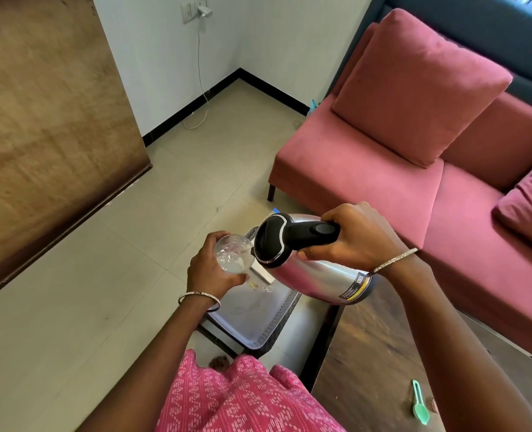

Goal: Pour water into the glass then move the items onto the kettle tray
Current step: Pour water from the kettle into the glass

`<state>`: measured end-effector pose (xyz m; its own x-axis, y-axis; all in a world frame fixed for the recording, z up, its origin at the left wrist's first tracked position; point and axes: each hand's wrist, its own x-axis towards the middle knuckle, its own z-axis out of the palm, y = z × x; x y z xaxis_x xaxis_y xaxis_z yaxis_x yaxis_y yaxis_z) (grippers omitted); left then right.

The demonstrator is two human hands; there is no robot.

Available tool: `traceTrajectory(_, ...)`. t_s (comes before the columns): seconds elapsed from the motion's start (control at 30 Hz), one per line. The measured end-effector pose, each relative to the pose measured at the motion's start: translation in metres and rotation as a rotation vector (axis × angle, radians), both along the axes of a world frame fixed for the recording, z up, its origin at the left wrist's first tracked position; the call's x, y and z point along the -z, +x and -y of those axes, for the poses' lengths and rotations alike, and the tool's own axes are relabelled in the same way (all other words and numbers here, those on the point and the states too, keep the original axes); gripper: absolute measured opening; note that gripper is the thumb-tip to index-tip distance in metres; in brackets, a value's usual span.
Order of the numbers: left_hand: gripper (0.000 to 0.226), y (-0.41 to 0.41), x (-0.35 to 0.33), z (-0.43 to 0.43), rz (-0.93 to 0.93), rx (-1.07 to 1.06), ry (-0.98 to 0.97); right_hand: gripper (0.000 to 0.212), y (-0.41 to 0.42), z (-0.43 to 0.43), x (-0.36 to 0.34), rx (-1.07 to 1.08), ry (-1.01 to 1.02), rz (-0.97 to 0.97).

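Note:
My right hand (356, 240) grips the black handle of a steel kettle (317, 275), which is tilted with its spout toward the left. My left hand (210, 269) holds a clear glass (233, 254) against the spout, and water is in the glass. Both are held in the air above a silver kettle tray (258, 322) that rests on a low dark stand. The tray's far end is hidden behind the kettle and the glass.
A dark wooden table (367, 353) lies to the right with a green plastic spoon (420, 408) near its front. A pink sofa (383, 169) with cushions stands beyond. A wooden panel (46, 120) fills the left, and a white cable (200, 88) hangs down the wall.

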<state>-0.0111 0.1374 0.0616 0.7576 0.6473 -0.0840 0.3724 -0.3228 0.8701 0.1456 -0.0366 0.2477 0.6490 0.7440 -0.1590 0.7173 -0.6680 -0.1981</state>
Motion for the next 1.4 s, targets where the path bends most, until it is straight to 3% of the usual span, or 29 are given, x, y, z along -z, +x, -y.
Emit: traceTrajectory(1.4,0.089,0.014,0.000,0.004,-0.053,-0.030,-0.073,0.056,0.011,-0.003,0.003,-0.012,-0.017,0.012)
